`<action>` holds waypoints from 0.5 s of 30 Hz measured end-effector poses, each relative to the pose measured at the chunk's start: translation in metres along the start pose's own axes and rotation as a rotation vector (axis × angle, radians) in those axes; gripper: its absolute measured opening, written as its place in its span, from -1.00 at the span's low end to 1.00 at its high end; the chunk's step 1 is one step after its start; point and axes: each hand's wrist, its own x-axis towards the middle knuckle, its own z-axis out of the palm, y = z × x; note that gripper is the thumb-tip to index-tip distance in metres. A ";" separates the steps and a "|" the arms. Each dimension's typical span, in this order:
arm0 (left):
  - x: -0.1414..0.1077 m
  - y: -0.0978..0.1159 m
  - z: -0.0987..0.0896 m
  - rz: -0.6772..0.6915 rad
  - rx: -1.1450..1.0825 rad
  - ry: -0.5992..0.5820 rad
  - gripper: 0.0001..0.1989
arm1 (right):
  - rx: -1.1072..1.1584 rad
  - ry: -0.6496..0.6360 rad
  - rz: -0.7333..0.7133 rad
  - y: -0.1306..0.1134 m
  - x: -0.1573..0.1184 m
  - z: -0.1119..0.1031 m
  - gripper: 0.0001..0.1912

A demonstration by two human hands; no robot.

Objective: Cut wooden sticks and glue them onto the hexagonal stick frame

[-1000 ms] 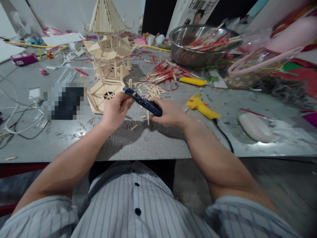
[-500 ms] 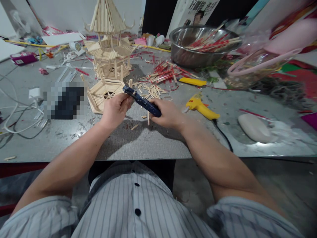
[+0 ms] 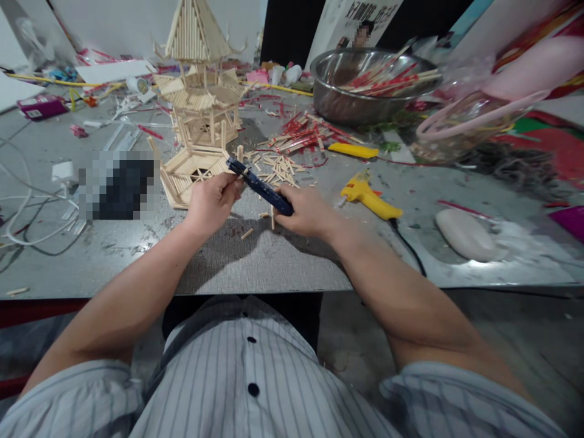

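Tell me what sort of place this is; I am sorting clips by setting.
Most likely a hobby craft workbench for stick model building. A wooden stick pagoda stands on the cluttered grey table, a yellow glue gun lies nearby, and a steel bowl holds more sticks.

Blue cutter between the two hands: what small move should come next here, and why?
Probably a squeeze of the right hand to close the blue cutter. The left hand is pinched at the tool's tip, seemingly holding a small wooden stick there, though that is too small to confirm. Cut stick pieces already lie on the table behind it.
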 end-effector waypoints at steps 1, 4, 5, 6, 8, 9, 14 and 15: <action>0.000 0.001 0.000 -0.003 -0.002 0.000 -0.77 | -0.003 0.014 0.013 0.001 0.001 0.002 -0.82; 0.000 0.002 0.000 -0.022 -0.019 0.003 -0.72 | -0.007 0.025 0.058 0.004 0.004 0.005 -0.83; 0.000 0.002 0.000 -0.038 -0.033 0.003 -0.71 | -0.004 0.029 0.070 0.005 0.005 0.005 -0.80; 0.000 0.002 0.000 -0.061 -0.058 0.004 -0.71 | 0.003 0.042 0.082 0.007 0.006 0.005 -0.75; 0.001 0.002 0.000 -0.117 -0.147 -0.011 -0.73 | 0.024 0.092 0.098 0.011 0.007 0.004 -0.62; 0.001 0.002 0.000 -0.147 -0.209 -0.031 -0.74 | 0.035 0.119 0.099 0.013 0.008 0.004 -0.54; 0.000 0.011 0.000 -0.349 -0.607 -0.280 -0.72 | 0.057 0.184 0.098 0.021 0.010 0.006 -0.36; 0.000 0.013 -0.001 -0.391 -0.668 -0.324 -0.73 | 0.052 0.192 0.100 0.022 0.010 0.007 -0.32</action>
